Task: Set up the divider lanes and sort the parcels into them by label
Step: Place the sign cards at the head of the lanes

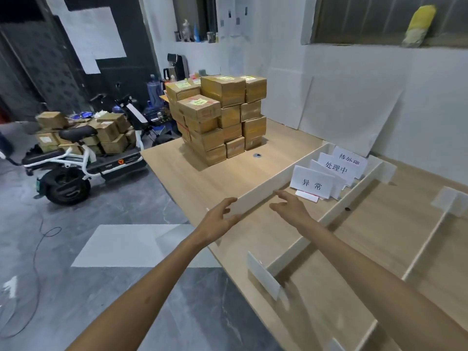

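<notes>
The left hand (221,216) holds the near end of the first divider (278,178). Its fingers curl over the top edge and the thumb is on the near side. The right hand (288,206) is loose and holds nothing. Its fingers are spread out, just beside the right face of the same board. I cannot tell if the tips touch it. Both arms reach forward and are bare. The left arm comes in from the near left, the right arm from the near right.

The first divider is a thin white board that stands on its edge. It runs from the hands toward the far right of the wooden table (202,178). Just to its right stand white label cards (312,184) with black writing. Right of the cards is a second divider (329,219), and further right a third divider (425,244).

The parcels (220,117) are brown boxes piled high on the far part of the table, well apart from the dividers. Some have yellow notes on top.

The floor is grey, with a white sheet (126,244) on it near the table. To the far left is a scooter (76,158) with more brown boxes piled round it. White boards (342,110) lean on the far wall. A yellow bag (420,24) is up on the window ledge.
</notes>
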Available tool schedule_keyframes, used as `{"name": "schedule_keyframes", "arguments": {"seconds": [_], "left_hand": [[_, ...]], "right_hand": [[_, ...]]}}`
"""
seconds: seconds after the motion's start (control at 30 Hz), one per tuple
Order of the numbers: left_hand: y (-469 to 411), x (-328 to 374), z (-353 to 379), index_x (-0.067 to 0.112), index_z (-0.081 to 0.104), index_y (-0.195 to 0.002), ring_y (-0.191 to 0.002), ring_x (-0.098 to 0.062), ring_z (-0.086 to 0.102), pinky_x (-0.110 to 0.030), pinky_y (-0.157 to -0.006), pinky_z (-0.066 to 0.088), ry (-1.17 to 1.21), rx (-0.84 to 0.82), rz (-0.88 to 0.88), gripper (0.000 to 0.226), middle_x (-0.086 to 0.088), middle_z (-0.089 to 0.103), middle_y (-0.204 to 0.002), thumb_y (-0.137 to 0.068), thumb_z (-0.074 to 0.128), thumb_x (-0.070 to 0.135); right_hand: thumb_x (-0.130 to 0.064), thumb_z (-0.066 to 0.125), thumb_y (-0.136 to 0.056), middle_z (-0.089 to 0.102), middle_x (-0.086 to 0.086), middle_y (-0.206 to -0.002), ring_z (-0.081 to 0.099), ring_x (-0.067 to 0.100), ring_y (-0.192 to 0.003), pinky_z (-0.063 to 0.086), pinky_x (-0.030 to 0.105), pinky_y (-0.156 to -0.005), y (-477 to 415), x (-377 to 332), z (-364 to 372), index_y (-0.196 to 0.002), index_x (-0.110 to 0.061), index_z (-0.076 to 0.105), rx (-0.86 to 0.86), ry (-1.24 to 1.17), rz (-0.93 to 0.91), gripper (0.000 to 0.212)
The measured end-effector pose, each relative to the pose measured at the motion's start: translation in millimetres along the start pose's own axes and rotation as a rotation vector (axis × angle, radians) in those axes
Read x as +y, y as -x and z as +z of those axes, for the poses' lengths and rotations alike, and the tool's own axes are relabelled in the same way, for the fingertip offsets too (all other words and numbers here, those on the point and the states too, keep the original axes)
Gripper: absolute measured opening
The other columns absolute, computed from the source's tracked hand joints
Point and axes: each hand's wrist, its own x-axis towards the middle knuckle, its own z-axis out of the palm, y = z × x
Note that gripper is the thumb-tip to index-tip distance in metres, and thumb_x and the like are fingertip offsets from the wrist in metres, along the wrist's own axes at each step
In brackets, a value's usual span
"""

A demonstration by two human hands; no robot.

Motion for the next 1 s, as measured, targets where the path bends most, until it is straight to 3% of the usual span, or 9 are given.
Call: {"name": "schedule_keyframes", "arguments": {"seconds": [0.17, 0.43, 0.6, 0.7, 0.77, 0.87, 1.0], "left_hand": [[-70.8, -5.8, -3.8, 0.028, 0.043, -0.144, -0.126, -0.016, 0.051, -0.041, -0.101, 0.048, 0.000, -0.073, 0.003, 0.064, 0.006, 0.048, -0.145, -0.085, 0.057, 0.048], [-201.4, 2.2, 38.2, 0.024, 0.043, -0.145, -0.126, -0.018, 0.052, -0.034, -0.097, 0.045, 0.027, -0.257, 0.074, 0.053, 0.002, 0.049, -0.145, -0.095, 0.058, 0.034], [-281.7, 2.7, 87.6, 0.014, 0.040, -0.146, -0.125, -0.009, 0.045, -0.018, -0.094, 0.034, 0.064, -0.393, 0.104, 0.052, 0.009, 0.043, -0.134, -0.098, 0.058, 0.013], [-338.2, -1.4, 113.7, 0.022, 0.037, -0.149, -0.136, -0.008, 0.040, -0.028, -0.109, 0.035, 0.067, -0.500, 0.135, 0.060, 0.015, 0.039, -0.149, -0.093, 0.058, 0.030], [-385.0, -22.9, 141.6, 0.030, 0.043, -0.143, -0.134, -0.004, 0.044, -0.040, -0.112, 0.038, 0.083, -0.555, 0.140, 0.060, 0.016, 0.048, -0.145, -0.085, 0.054, 0.040], [-426.3, -29.7, 165.8, 0.037, 0.053, -0.129, -0.119, -0.004, 0.057, -0.039, -0.099, 0.050, 0.102, -0.532, 0.133, 0.042, 0.015, 0.059, -0.130, -0.087, 0.055, 0.033], [-460.2, -26.2, 185.3, 0.039, 0.053, -0.116, -0.103, -0.004, 0.060, -0.017, -0.079, 0.049, 0.166, -0.524, 0.060, 0.042, 0.016, 0.064, -0.109, -0.091, 0.054, 0.005]], "right_hand": [[-0.021, 0.063, -0.091, 0.046, -0.002, -0.147, 0.054, 0.020, -0.124, 0.042, 0.027, -0.089, -54.6, 7.0, -4.3, -0.142, -0.023, 0.048, 0.022, -0.014, 0.064, 0.054], [-0.020, 0.063, -0.090, 0.046, -0.001, -0.145, 0.055, 0.022, -0.119, 0.048, 0.034, -0.093, -112.2, 38.9, -37.4, -0.141, -0.022, 0.048, 0.184, -0.063, 0.233, 0.053], [-0.023, 0.062, -0.090, 0.046, 0.003, -0.145, 0.057, 0.021, -0.115, 0.049, 0.033, -0.089, -154.3, 66.2, -56.9, -0.145, -0.022, 0.042, 0.331, -0.073, 0.385, 0.058], [-0.019, 0.059, -0.093, 0.047, 0.002, -0.145, 0.055, 0.021, -0.118, 0.040, 0.026, -0.082, -187.5, 79.5, -69.8, -0.146, -0.019, 0.040, 0.425, -0.067, 0.461, 0.057], [-0.019, 0.057, -0.094, 0.046, 0.000, -0.146, 0.053, 0.018, -0.116, 0.034, 0.023, -0.082, -208.6, 89.2, -75.5, -0.146, -0.021, 0.040, 0.482, -0.074, 0.524, 0.055], [-0.017, 0.056, -0.094, 0.046, 0.000, -0.143, 0.050, 0.017, -0.115, 0.033, 0.023, -0.083, -237.6, 106.2, -78.5, -0.144, -0.020, 0.041, 0.538, -0.100, 0.592, 0.053], [-0.015, 0.056, -0.093, 0.050, 0.002, -0.139, 0.050, 0.018, -0.111, 0.036, 0.026, -0.083, -270.3, 123.9, -82.4, -0.141, -0.017, 0.041, 0.591, -0.137, 0.666, 0.050]]}}
